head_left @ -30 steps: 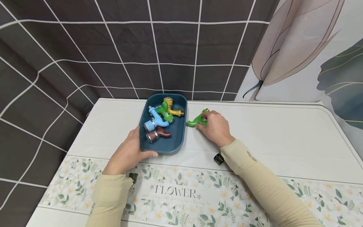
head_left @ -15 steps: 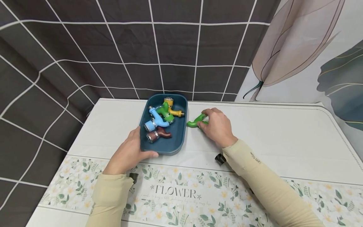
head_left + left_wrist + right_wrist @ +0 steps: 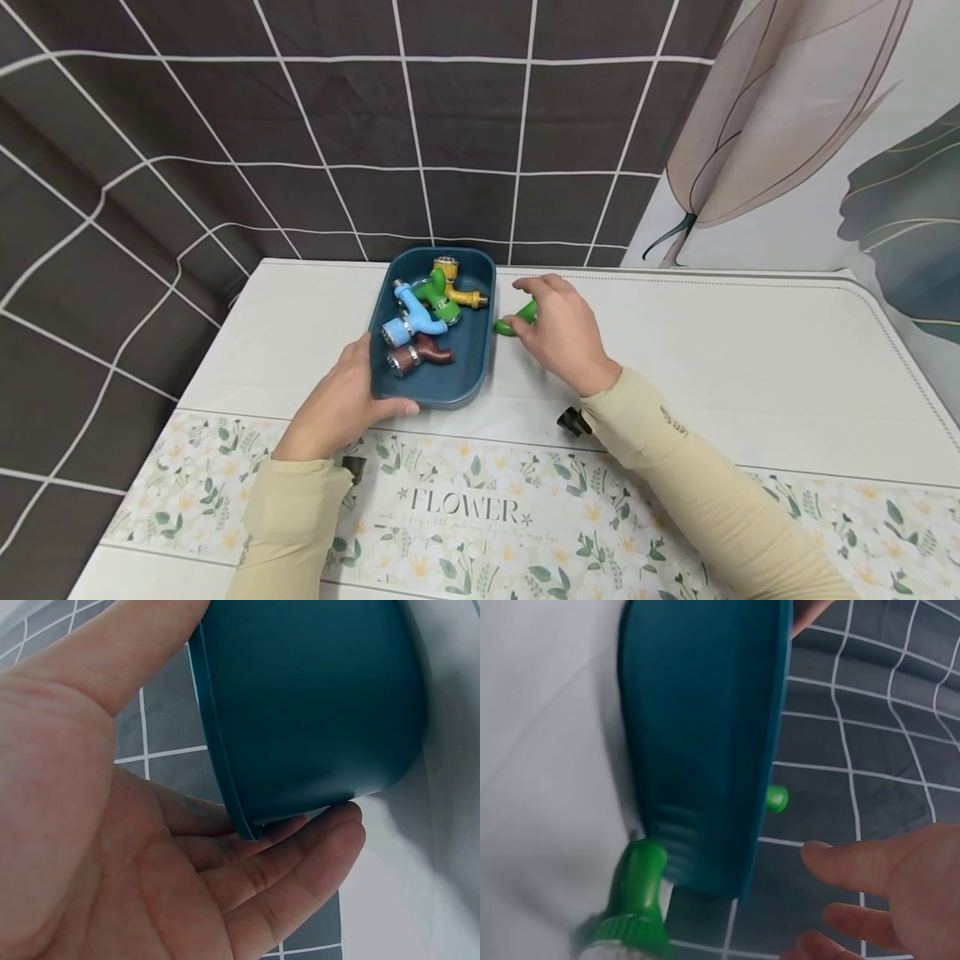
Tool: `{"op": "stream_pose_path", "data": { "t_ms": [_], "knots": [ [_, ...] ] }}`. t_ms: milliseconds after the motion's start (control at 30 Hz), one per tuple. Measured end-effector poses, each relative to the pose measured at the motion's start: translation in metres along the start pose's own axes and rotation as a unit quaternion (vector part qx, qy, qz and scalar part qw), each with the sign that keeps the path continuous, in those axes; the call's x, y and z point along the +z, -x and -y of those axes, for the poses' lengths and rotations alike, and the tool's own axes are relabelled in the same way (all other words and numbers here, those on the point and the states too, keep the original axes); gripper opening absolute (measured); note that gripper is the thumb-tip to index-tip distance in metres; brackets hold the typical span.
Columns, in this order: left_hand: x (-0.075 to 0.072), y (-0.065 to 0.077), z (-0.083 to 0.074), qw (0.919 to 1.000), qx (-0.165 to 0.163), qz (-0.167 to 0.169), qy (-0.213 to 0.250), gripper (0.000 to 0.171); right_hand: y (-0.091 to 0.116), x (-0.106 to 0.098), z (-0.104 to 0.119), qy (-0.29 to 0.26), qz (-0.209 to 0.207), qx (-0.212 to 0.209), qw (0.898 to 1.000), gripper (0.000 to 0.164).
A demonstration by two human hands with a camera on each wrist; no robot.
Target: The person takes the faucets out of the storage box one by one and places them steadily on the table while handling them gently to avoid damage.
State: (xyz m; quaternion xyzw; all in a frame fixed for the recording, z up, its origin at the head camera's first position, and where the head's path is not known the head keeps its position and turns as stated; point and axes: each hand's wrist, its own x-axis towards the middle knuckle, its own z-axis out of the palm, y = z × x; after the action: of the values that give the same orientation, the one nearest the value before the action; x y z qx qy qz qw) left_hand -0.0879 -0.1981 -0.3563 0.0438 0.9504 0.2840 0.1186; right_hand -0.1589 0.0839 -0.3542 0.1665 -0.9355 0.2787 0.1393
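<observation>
On the table, at the right side of a dark blue plastic tray (image 3: 467, 354), lies a green faucet (image 3: 525, 315), partly hidden by my right hand. That hand (image 3: 564, 337) hovers over it with fingers and thumb apart, and in the right wrist view a gap separates it from the faucet (image 3: 639, 889). My left hand (image 3: 337, 408) holds the tray's near left corner, thumb along the front and fingertips under the rim at the left wall (image 3: 315, 712). Inside the tray are a blue faucet (image 3: 412, 317), another green faucet (image 3: 438, 297), a yellow faucet (image 3: 453, 287) and a brown faucet (image 3: 420, 356).
A white cloth with a floral band covers the table (image 3: 712, 367). Directly behind the tray hangs a dark curtain (image 3: 465, 125) with white grid lines. Each wrist wears a small black camera, one of them near the right sleeve (image 3: 637, 417).
My right hand has come off the green faucet, spreading its fingers and shifting slightly left and up. The faucet has turned a little. The left hand and tray stay put.
</observation>
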Motion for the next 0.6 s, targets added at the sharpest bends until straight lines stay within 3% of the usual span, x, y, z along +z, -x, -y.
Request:
{"op": "stream_pose_path", "data": {
  "t_ms": [600],
  "knots": [
    [0.0, 0.0, -0.001, 1.0, -0.001, 0.002, 0.0, 0.122, -0.003, 0.001, 0.022, -0.012, 0.012, -0.032, 0.999, 0.044]
  ]
}}
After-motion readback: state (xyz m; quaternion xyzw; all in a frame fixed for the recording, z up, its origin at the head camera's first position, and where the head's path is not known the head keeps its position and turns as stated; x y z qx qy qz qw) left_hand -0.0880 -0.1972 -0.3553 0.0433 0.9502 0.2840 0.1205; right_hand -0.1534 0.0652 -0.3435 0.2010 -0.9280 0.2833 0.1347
